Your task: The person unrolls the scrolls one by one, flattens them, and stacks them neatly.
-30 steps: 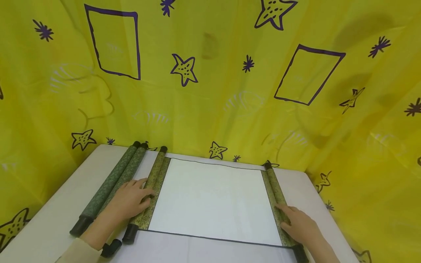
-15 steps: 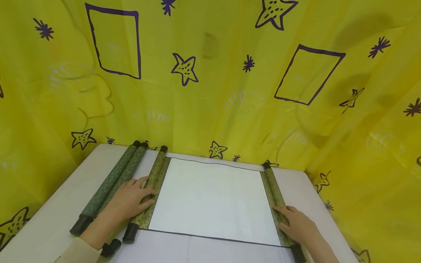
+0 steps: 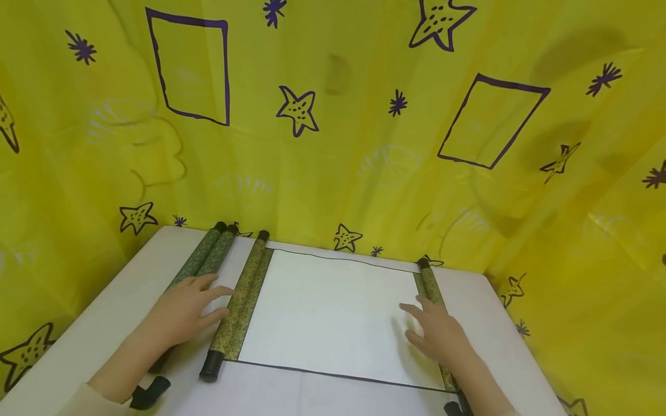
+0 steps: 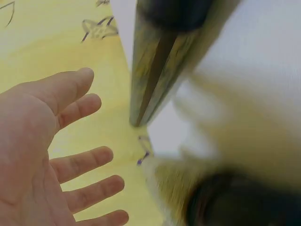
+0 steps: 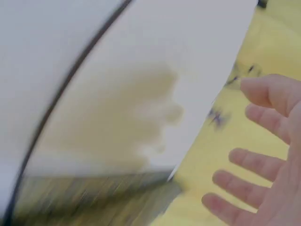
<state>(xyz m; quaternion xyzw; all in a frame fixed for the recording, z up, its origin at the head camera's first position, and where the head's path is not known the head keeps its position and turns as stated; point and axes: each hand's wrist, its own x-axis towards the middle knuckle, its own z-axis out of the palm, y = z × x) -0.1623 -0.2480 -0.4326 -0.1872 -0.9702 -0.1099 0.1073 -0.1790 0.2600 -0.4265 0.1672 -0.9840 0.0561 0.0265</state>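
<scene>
Scroll (image 3: 333,323) lies unrolled mid-table: white sheet (image 3: 322,294) btwn 2 olive-gold rolls, thin dk line along near & far edges. L roll (image 3: 241,306) slants away from viewer, blk caps (image 3: 263,236) at both ends. R roll (image 3: 432,286) slants the other way, near half mostly hidden by hand & forearm.

L hand (image 3: 179,309) is released: fingers spread, just L of L roll, palm down. Index tip right at roll's edge; can't tell if touching. R hand (image 3: 439,332) also released, fingers apart, above R roll & sheet's R edge, thumb + index out over sheet. Blurry shadow (image 5: 108,113) of it falls on sheet, so hand's up off the surface there. Wrist cams agree: fingers loose & apart on both, palms showing, rolls blurry.

Two green rolls (image 3: 215,257) sit L of scroll, side by side; L hand & forearm cover much of their near part. Table (image 3: 122,300) is white. Pale sleeve (image 3: 96,401) on L arm, dk item (image 3: 151,393) by that wrist, can't tell what. Behind, yellow cloth (image 3: 312,173) w/ dk purple stars, bursts, 2 box outlines, faint white marks.
</scene>
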